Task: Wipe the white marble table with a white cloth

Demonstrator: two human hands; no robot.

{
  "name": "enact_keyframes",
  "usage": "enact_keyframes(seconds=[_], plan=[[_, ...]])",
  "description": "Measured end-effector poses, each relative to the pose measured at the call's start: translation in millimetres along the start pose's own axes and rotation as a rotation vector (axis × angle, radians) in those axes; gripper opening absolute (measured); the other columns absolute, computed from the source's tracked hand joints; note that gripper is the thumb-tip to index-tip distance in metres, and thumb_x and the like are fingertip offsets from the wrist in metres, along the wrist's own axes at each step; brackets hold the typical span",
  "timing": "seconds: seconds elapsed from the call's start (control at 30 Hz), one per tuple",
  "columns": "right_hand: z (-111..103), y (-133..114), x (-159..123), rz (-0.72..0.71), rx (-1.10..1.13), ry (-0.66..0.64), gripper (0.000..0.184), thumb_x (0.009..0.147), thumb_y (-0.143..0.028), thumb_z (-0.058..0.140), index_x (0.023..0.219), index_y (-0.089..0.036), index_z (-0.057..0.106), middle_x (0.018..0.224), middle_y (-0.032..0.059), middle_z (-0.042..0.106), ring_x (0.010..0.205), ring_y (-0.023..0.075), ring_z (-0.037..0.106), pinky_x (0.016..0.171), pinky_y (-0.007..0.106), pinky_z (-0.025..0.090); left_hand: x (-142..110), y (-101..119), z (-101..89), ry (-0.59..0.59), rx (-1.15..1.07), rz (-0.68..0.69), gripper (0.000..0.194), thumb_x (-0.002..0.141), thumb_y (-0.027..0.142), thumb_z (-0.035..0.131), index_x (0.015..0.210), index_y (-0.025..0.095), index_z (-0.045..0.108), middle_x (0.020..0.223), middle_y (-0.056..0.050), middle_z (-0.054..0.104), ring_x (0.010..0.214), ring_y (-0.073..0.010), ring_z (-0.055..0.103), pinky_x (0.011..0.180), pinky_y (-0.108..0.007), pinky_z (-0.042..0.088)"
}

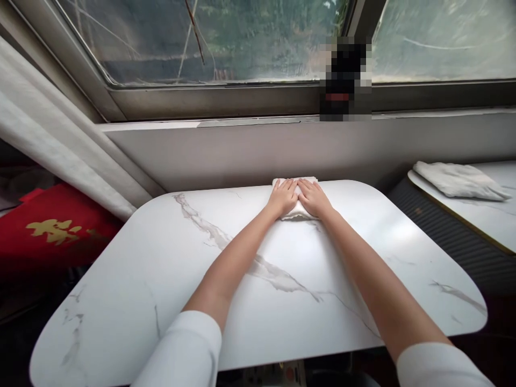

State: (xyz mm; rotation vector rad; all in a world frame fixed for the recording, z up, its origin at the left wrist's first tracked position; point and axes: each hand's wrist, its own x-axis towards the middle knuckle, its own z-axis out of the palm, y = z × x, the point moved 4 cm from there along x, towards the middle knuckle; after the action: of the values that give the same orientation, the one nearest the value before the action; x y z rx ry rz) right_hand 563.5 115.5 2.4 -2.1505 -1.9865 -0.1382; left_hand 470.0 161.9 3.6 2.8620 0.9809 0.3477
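Both arms reach to the far edge of a white marble-patterned table (161,279). There a folded white cloth (300,214) lies flat under my hands, close to the wall. My left hand (284,196) presses on the cloth's left part, its fingers stretched out and pointing away from me. Beside it, my right hand (313,198) rests flat on the right part, fingers also extended. The two hands touch or nearly touch at the thumbs. Neither hand grips the cloth; their palms hide much of it.
Behind the table runs a white wall (209,153) below a window (226,43). A light curtain (48,113) hangs at the left, near a red bag (92,236) with gold print. On a second table (495,220) at the right lies a crumpled white cloth (455,180).
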Motion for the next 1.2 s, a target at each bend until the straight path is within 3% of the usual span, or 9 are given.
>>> enact_keyframes(seconds=[0.2,0.43,0.53,0.7,0.8,0.9,1.03,1.1,1.2], plan=[[2,8,4,0.041,0.039,0.056,0.054,0.087,-0.021,0.026,0.138,-0.007,0.037,0.146,0.0106,0.035,0.135,0.0198,0.029,0.111,0.04,0.018,11,1,3.6,0.02,0.007,-0.016,0.051,0.091,0.021,0.025,0.14,0.009,0.031,0.148,-0.01,0.029,0.136,-0.0169,0.023,0.113,-0.039,0.008],[-6,0,-27,-0.019,-0.035,0.04,0.053,0.089,-0.021,0.024,0.139,-0.005,0.035,0.146,0.0129,0.034,0.135,0.0218,0.028,0.109,0.042,0.022,-17,20,0.3,0.018,0.003,-0.048,0.051,0.092,0.022,0.023,0.141,0.009,0.03,0.148,-0.011,0.028,0.138,-0.0189,0.02,0.114,-0.043,0.007],[-12,-9,-66,-0.062,-0.061,0.006,0.054,0.091,-0.024,0.022,0.14,-0.002,0.032,0.147,0.0144,0.031,0.136,0.0239,0.025,0.11,0.043,0.02,-50,43,-1.6,0.017,-0.001,-0.022,0.051,0.093,0.023,0.024,0.141,0.007,0.029,0.148,-0.012,0.027,0.138,-0.0196,0.019,0.114,-0.043,0.005],[-32,-26,-164,-0.146,-0.043,-0.001,0.055,0.094,-0.029,0.02,0.144,-0.006,0.025,0.15,0.0123,0.025,0.139,0.0225,0.016,0.112,0.046,0.018,-133,97,-9.2,0.003,-0.103,0.053,0.053,0.095,0.028,0.023,0.143,0.005,0.024,0.15,-0.013,0.02,0.14,-0.0213,0.009,0.114,-0.046,0.001],[-48,-34,-220,-0.2,-0.025,0.018,0.059,0.094,-0.028,0.023,0.148,-0.013,0.005,0.151,0.0088,0.019,0.14,0.021,0.012,0.113,0.047,0.019,-176,126,-16.9,-0.064,-0.228,0.13,0.056,0.095,0.034,0.024,0.146,0.013,0.016,0.153,-0.007,0.011,0.14,-0.0189,0.002,0.115,-0.045,0.005],[-59,-37,-255,-0.21,-0.025,0.055,0.067,0.092,-0.027,0.028,0.147,-0.019,-0.01,0.152,0.005,0.014,0.139,0.0209,0.015,0.112,0.047,0.023,-200,145,-22.5,-0.158,-0.31,0.162,0.061,0.094,0.037,0.031,0.147,0.016,0.012,0.152,-0.005,0.005,0.139,-0.0202,0.0,0.115,-0.045,0.014],[-61,-28,-263,-0.2,-0.045,0.073,0.069,0.092,-0.027,0.028,0.146,-0.021,-0.013,0.152,0.0035,0.015,0.138,0.0213,0.018,0.11,0.047,0.027,-193,153,-19.8,-0.214,-0.335,0.125,0.062,0.093,0.038,0.032,0.147,0.014,0.015,0.152,-0.006,0.004,0.139,-0.0227,0.0,0.115,-0.045,0.014],[-57,-19,-247,-0.209,-0.067,0.065,0.066,0.093,-0.026,0.026,0.146,-0.02,-0.013,0.152,0.0055,0.015,0.139,0.0214,0.016,0.11,0.048,0.027,-173,151,-14.0,-0.213,-0.328,0.095,0.061,0.094,0.037,0.029,0.146,0.01,0.016,0.152,-0.008,0.005,0.139,-0.0229,0.001,0.115,-0.044,0.012],[-46,-1,-201,-0.211,-0.094,0.041,0.06,0.094,-0.024,0.021,0.147,-0.013,-0.004,0.153,0.0116,0.01,0.14,0.0237,0.009,0.109,0.05,0.026,-125,136,-3.5,-0.153,-0.265,0.043,0.058,0.094,0.032,0.023,0.144,0.004,0.02,0.152,-0.011,0.013,0.14,-0.0212,0.006,0.115,-0.041,0.009]])
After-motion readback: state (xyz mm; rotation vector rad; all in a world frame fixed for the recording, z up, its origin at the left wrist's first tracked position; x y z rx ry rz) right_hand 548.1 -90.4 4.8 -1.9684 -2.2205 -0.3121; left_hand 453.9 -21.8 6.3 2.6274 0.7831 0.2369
